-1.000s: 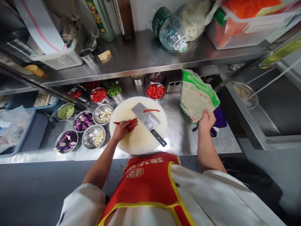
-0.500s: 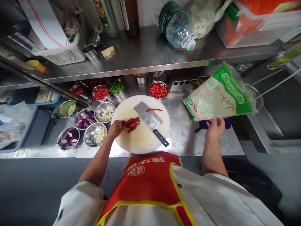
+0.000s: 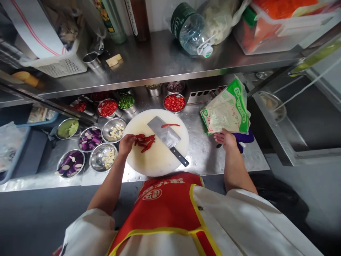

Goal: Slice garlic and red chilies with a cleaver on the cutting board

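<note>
While the left hand (image 3: 127, 144) pinches red chilies (image 3: 148, 145) near the cutting board's (image 3: 149, 163) left edge, the right hand (image 3: 226, 139) extends released fingers.
Bare worktop (image 3: 197, 142) separates cutting board from bag (image 3: 226, 110).

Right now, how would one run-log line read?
left hand: at red chilies | right hand: open, at lower edge of plastic bag | cleaver: on cutting board, under single chili

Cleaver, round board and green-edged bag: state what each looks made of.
Cleaver: reflective grey blade, likely steel; black handle with pale rivets, plastic or wood. Round board: smooth off-white, probably plastic, no grain showing. Green-edged bag: printed, apparently plastic film; creased, glossy.
</note>
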The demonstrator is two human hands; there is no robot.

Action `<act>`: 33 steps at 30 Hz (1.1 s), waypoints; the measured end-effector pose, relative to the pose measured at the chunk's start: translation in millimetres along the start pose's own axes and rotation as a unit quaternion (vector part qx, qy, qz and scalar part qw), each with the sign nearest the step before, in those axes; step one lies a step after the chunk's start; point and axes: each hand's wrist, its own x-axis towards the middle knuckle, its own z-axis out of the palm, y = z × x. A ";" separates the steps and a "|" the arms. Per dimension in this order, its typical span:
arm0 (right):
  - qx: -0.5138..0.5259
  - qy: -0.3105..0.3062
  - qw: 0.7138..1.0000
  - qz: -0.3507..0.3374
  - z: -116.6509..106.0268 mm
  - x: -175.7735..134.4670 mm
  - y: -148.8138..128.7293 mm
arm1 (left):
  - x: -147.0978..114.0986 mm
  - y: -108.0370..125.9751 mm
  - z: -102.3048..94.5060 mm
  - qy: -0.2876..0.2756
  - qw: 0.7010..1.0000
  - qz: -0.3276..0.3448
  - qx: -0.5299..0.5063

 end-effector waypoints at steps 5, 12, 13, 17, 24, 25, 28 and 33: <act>-0.027 -0.074 0.997 0.015 4.4 -27.2 11.0 | 5.7 2.3 12.0 0.000 0.988 -0.035 -0.151; -0.311 -0.236 0.894 -0.221 78.4 -75.3 15.6 | 17.3 21.6 38.0 -0.113 0.947 0.181 0.239; -0.330 -0.247 0.878 -0.243 96.0 -79.9 12.3 | 18.4 24.3 41.5 -0.137 0.933 0.208 0.261; -0.425 -0.261 0.791 -0.354 165.9 -94.4 -6.2 | 17.3 30.1 53.3 -0.153 0.917 0.213 0.301; -0.559 -0.322 0.619 -0.448 236.4 -112.2 -17.8 | 11.1 30.9 52.9 -0.061 0.979 0.067 0.181; -0.569 -0.329 0.602 -0.454 239.9 -113.2 -18.8 | 11.6 31.2 50.0 -0.052 0.986 0.037 0.157; -0.582 -0.331 0.575 -0.470 244.6 -118.9 -26.3 | 13.8 31.3 41.6 -0.032 0.991 -0.018 0.125; -0.557 -0.307 0.605 -0.479 255.1 -147.2 -37.1 | 15.1 29.8 42.1 -0.071 0.989 0.016 0.126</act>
